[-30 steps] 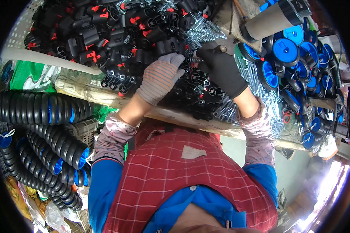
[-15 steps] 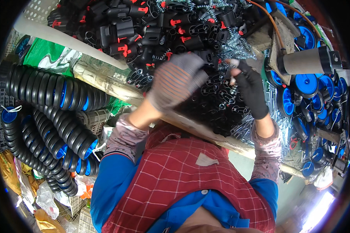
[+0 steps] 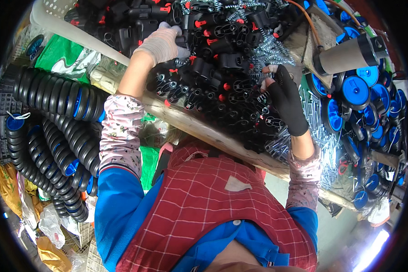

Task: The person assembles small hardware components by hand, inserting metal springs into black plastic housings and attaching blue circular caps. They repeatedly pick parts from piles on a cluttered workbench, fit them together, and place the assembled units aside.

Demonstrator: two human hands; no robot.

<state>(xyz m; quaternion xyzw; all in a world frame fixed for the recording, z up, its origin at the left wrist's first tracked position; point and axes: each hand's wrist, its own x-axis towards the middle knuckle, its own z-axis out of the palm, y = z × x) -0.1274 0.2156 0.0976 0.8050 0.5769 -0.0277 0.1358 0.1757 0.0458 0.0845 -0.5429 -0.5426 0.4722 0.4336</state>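
My left hand (image 3: 161, 45), in a pale grey glove, reaches onto the heap of black plastic housings (image 3: 145, 28). Its thumb and fingers are apart around the edge of a black part; no firm hold shows. Farther right, my right hand (image 3: 285, 97) wears a black glove with bare fingertips. Its thumb and forefinger are pinched together beside the coil springs (image 3: 269, 54), and what lies between them is too small to make out. Small red tabs (image 3: 211, 41) stick out from many housings. Black parts with metal rings (image 3: 190, 97) lie between my hands.
A wooden beam (image 3: 204, 131) edges the bench before me. Long metal pins (image 3: 319, 131) lie right of my right hand. A grey cylinder (image 3: 340, 59) juts in near blue-and-black wheels (image 3: 356, 92). Bundled black wheels (image 3: 54, 95) stand at left, below a pale bar (image 3: 81, 38).
My left hand has swung left and away from me, from the middle of the heap to housings at its left. My right hand stays pinched near the springs, slightly lower.
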